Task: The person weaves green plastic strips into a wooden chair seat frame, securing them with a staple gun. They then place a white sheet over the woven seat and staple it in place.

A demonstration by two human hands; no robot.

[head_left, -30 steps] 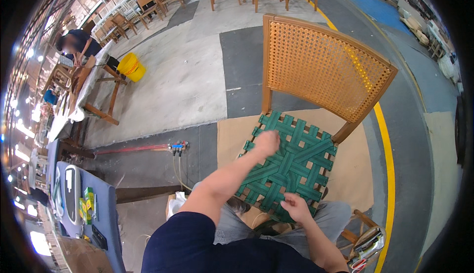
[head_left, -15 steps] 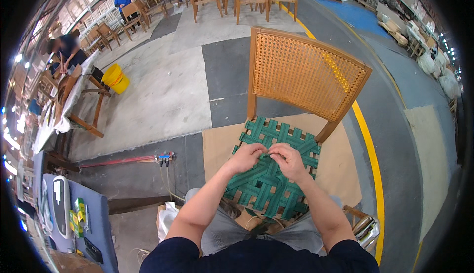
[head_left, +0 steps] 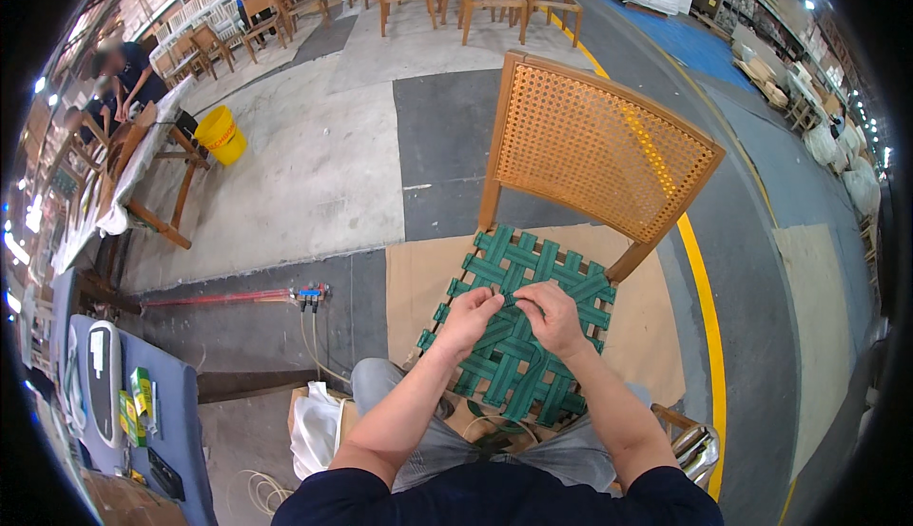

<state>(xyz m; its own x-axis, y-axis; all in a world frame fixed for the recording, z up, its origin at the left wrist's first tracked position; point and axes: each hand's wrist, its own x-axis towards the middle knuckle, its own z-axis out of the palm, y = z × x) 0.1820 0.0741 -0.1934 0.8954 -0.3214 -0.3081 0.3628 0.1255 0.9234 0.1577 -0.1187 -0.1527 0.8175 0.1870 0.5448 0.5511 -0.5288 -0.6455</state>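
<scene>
A wooden chair with a woven cane back (head_left: 599,146) stands in front of my knees, and green webbing straps (head_left: 518,364) criss-cross its seat frame. Above the middle of the seat my left hand (head_left: 471,319) is closed, thumb and fingertips pinching a green webbing strap (head_left: 508,299). The same strap runs to my right hand (head_left: 552,318), which pinches it a short way to the right. Part of the strap is hidden behind my fingers. One loose-looking length of webbing lies slantwise over the weave below my hands.
Brown cardboard (head_left: 656,336) lies under the chair. At left are a blue-grey padded bench (head_left: 176,412) with tools and small boxes, a yellow bucket (head_left: 222,135), and an air-hose manifold (head_left: 310,295). Other people work by a table and chairs at far left.
My hands have shifted slightly, the left one a little lower and turned more upright. Both still pinch the strap. The whole view has tilted a little.
</scene>
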